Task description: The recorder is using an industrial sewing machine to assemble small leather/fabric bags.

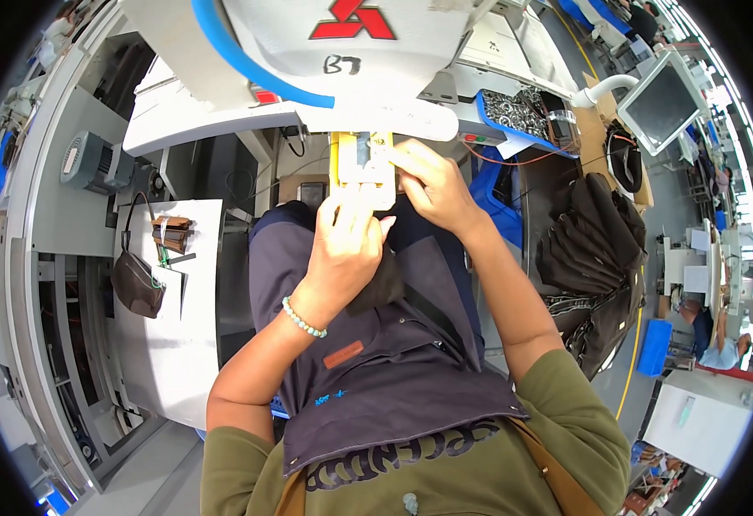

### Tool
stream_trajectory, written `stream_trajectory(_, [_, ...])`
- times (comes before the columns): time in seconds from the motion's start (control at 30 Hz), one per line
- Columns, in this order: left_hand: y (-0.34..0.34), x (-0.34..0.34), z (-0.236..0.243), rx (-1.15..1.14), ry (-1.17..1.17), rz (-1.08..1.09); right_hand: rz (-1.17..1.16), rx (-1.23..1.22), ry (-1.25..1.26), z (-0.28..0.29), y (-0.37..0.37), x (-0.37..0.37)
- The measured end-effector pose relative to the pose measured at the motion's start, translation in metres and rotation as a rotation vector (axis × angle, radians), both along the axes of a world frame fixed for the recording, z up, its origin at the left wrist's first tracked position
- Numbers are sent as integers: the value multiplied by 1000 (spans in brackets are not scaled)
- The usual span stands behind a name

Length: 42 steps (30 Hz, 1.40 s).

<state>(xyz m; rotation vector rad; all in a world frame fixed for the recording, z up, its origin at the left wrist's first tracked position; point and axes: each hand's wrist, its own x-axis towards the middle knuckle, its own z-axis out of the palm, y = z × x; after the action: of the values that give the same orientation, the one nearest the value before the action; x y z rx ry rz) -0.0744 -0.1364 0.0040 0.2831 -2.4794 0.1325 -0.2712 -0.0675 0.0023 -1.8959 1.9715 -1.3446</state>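
A small yellow and white fixture [338, 163] juts toward me from under the front edge of a white machine [307, 73]. My left hand [348, 236] is at its near end, fingers bent together against the pale plate. Against the fixture's right side, my right hand [435, 185] has its thumb and fingers closed in a pinch. Whatever sits between the fingers of either hand is too small or hidden to make out. A dark brown piece [378, 288] shows just below my left hand, over my apron; whether that hand holds it is unclear.
A blue hose [230, 56] curves down the machine's left. To the right are a blue tray of small metal parts [518, 116], a screen on an arm [662, 101] and stacked dark bags [591, 236]. A dark pouch [140, 284] and brown strips [172, 232] lie on the left table.
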Motion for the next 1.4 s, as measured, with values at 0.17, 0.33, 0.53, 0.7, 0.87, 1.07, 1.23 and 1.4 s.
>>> stream_trajectory(0.17, [0, -1, 1, -7, 3, -2, -40, -30, 188, -4, -15, -7])
stream_trajectory(0.33, [1, 1, 2, 38, 4, -16, -131, -40, 154, 0, -17, 11])
stream_trajectory(0.53, [-3, 8, 9, 179, 133, -125, -102, -13, 68, 8, -5, 29])
stream_trajectory(0.7, [11, 36, 20, 466, 298, -213, 5, 107, 53, 8, 19, 32])
stream_trajectory(0.87, [13, 47, 10, 704, 191, -351, 217, 61, -187, 11, 30, 41])
stream_trajectory(1.07, [27, 52, 11, 663, 218, -316, 568, 287, -591, -12, 60, 69])
stream_trajectory(1.23, [28, 41, 20, 1444, 206, -296, 537, 184, -867, -6, 68, 33])
stream_trajectory(1.4, [33, 43, 17, 2436, -453, -894, 737, 234, -844, 27, 56, 29])
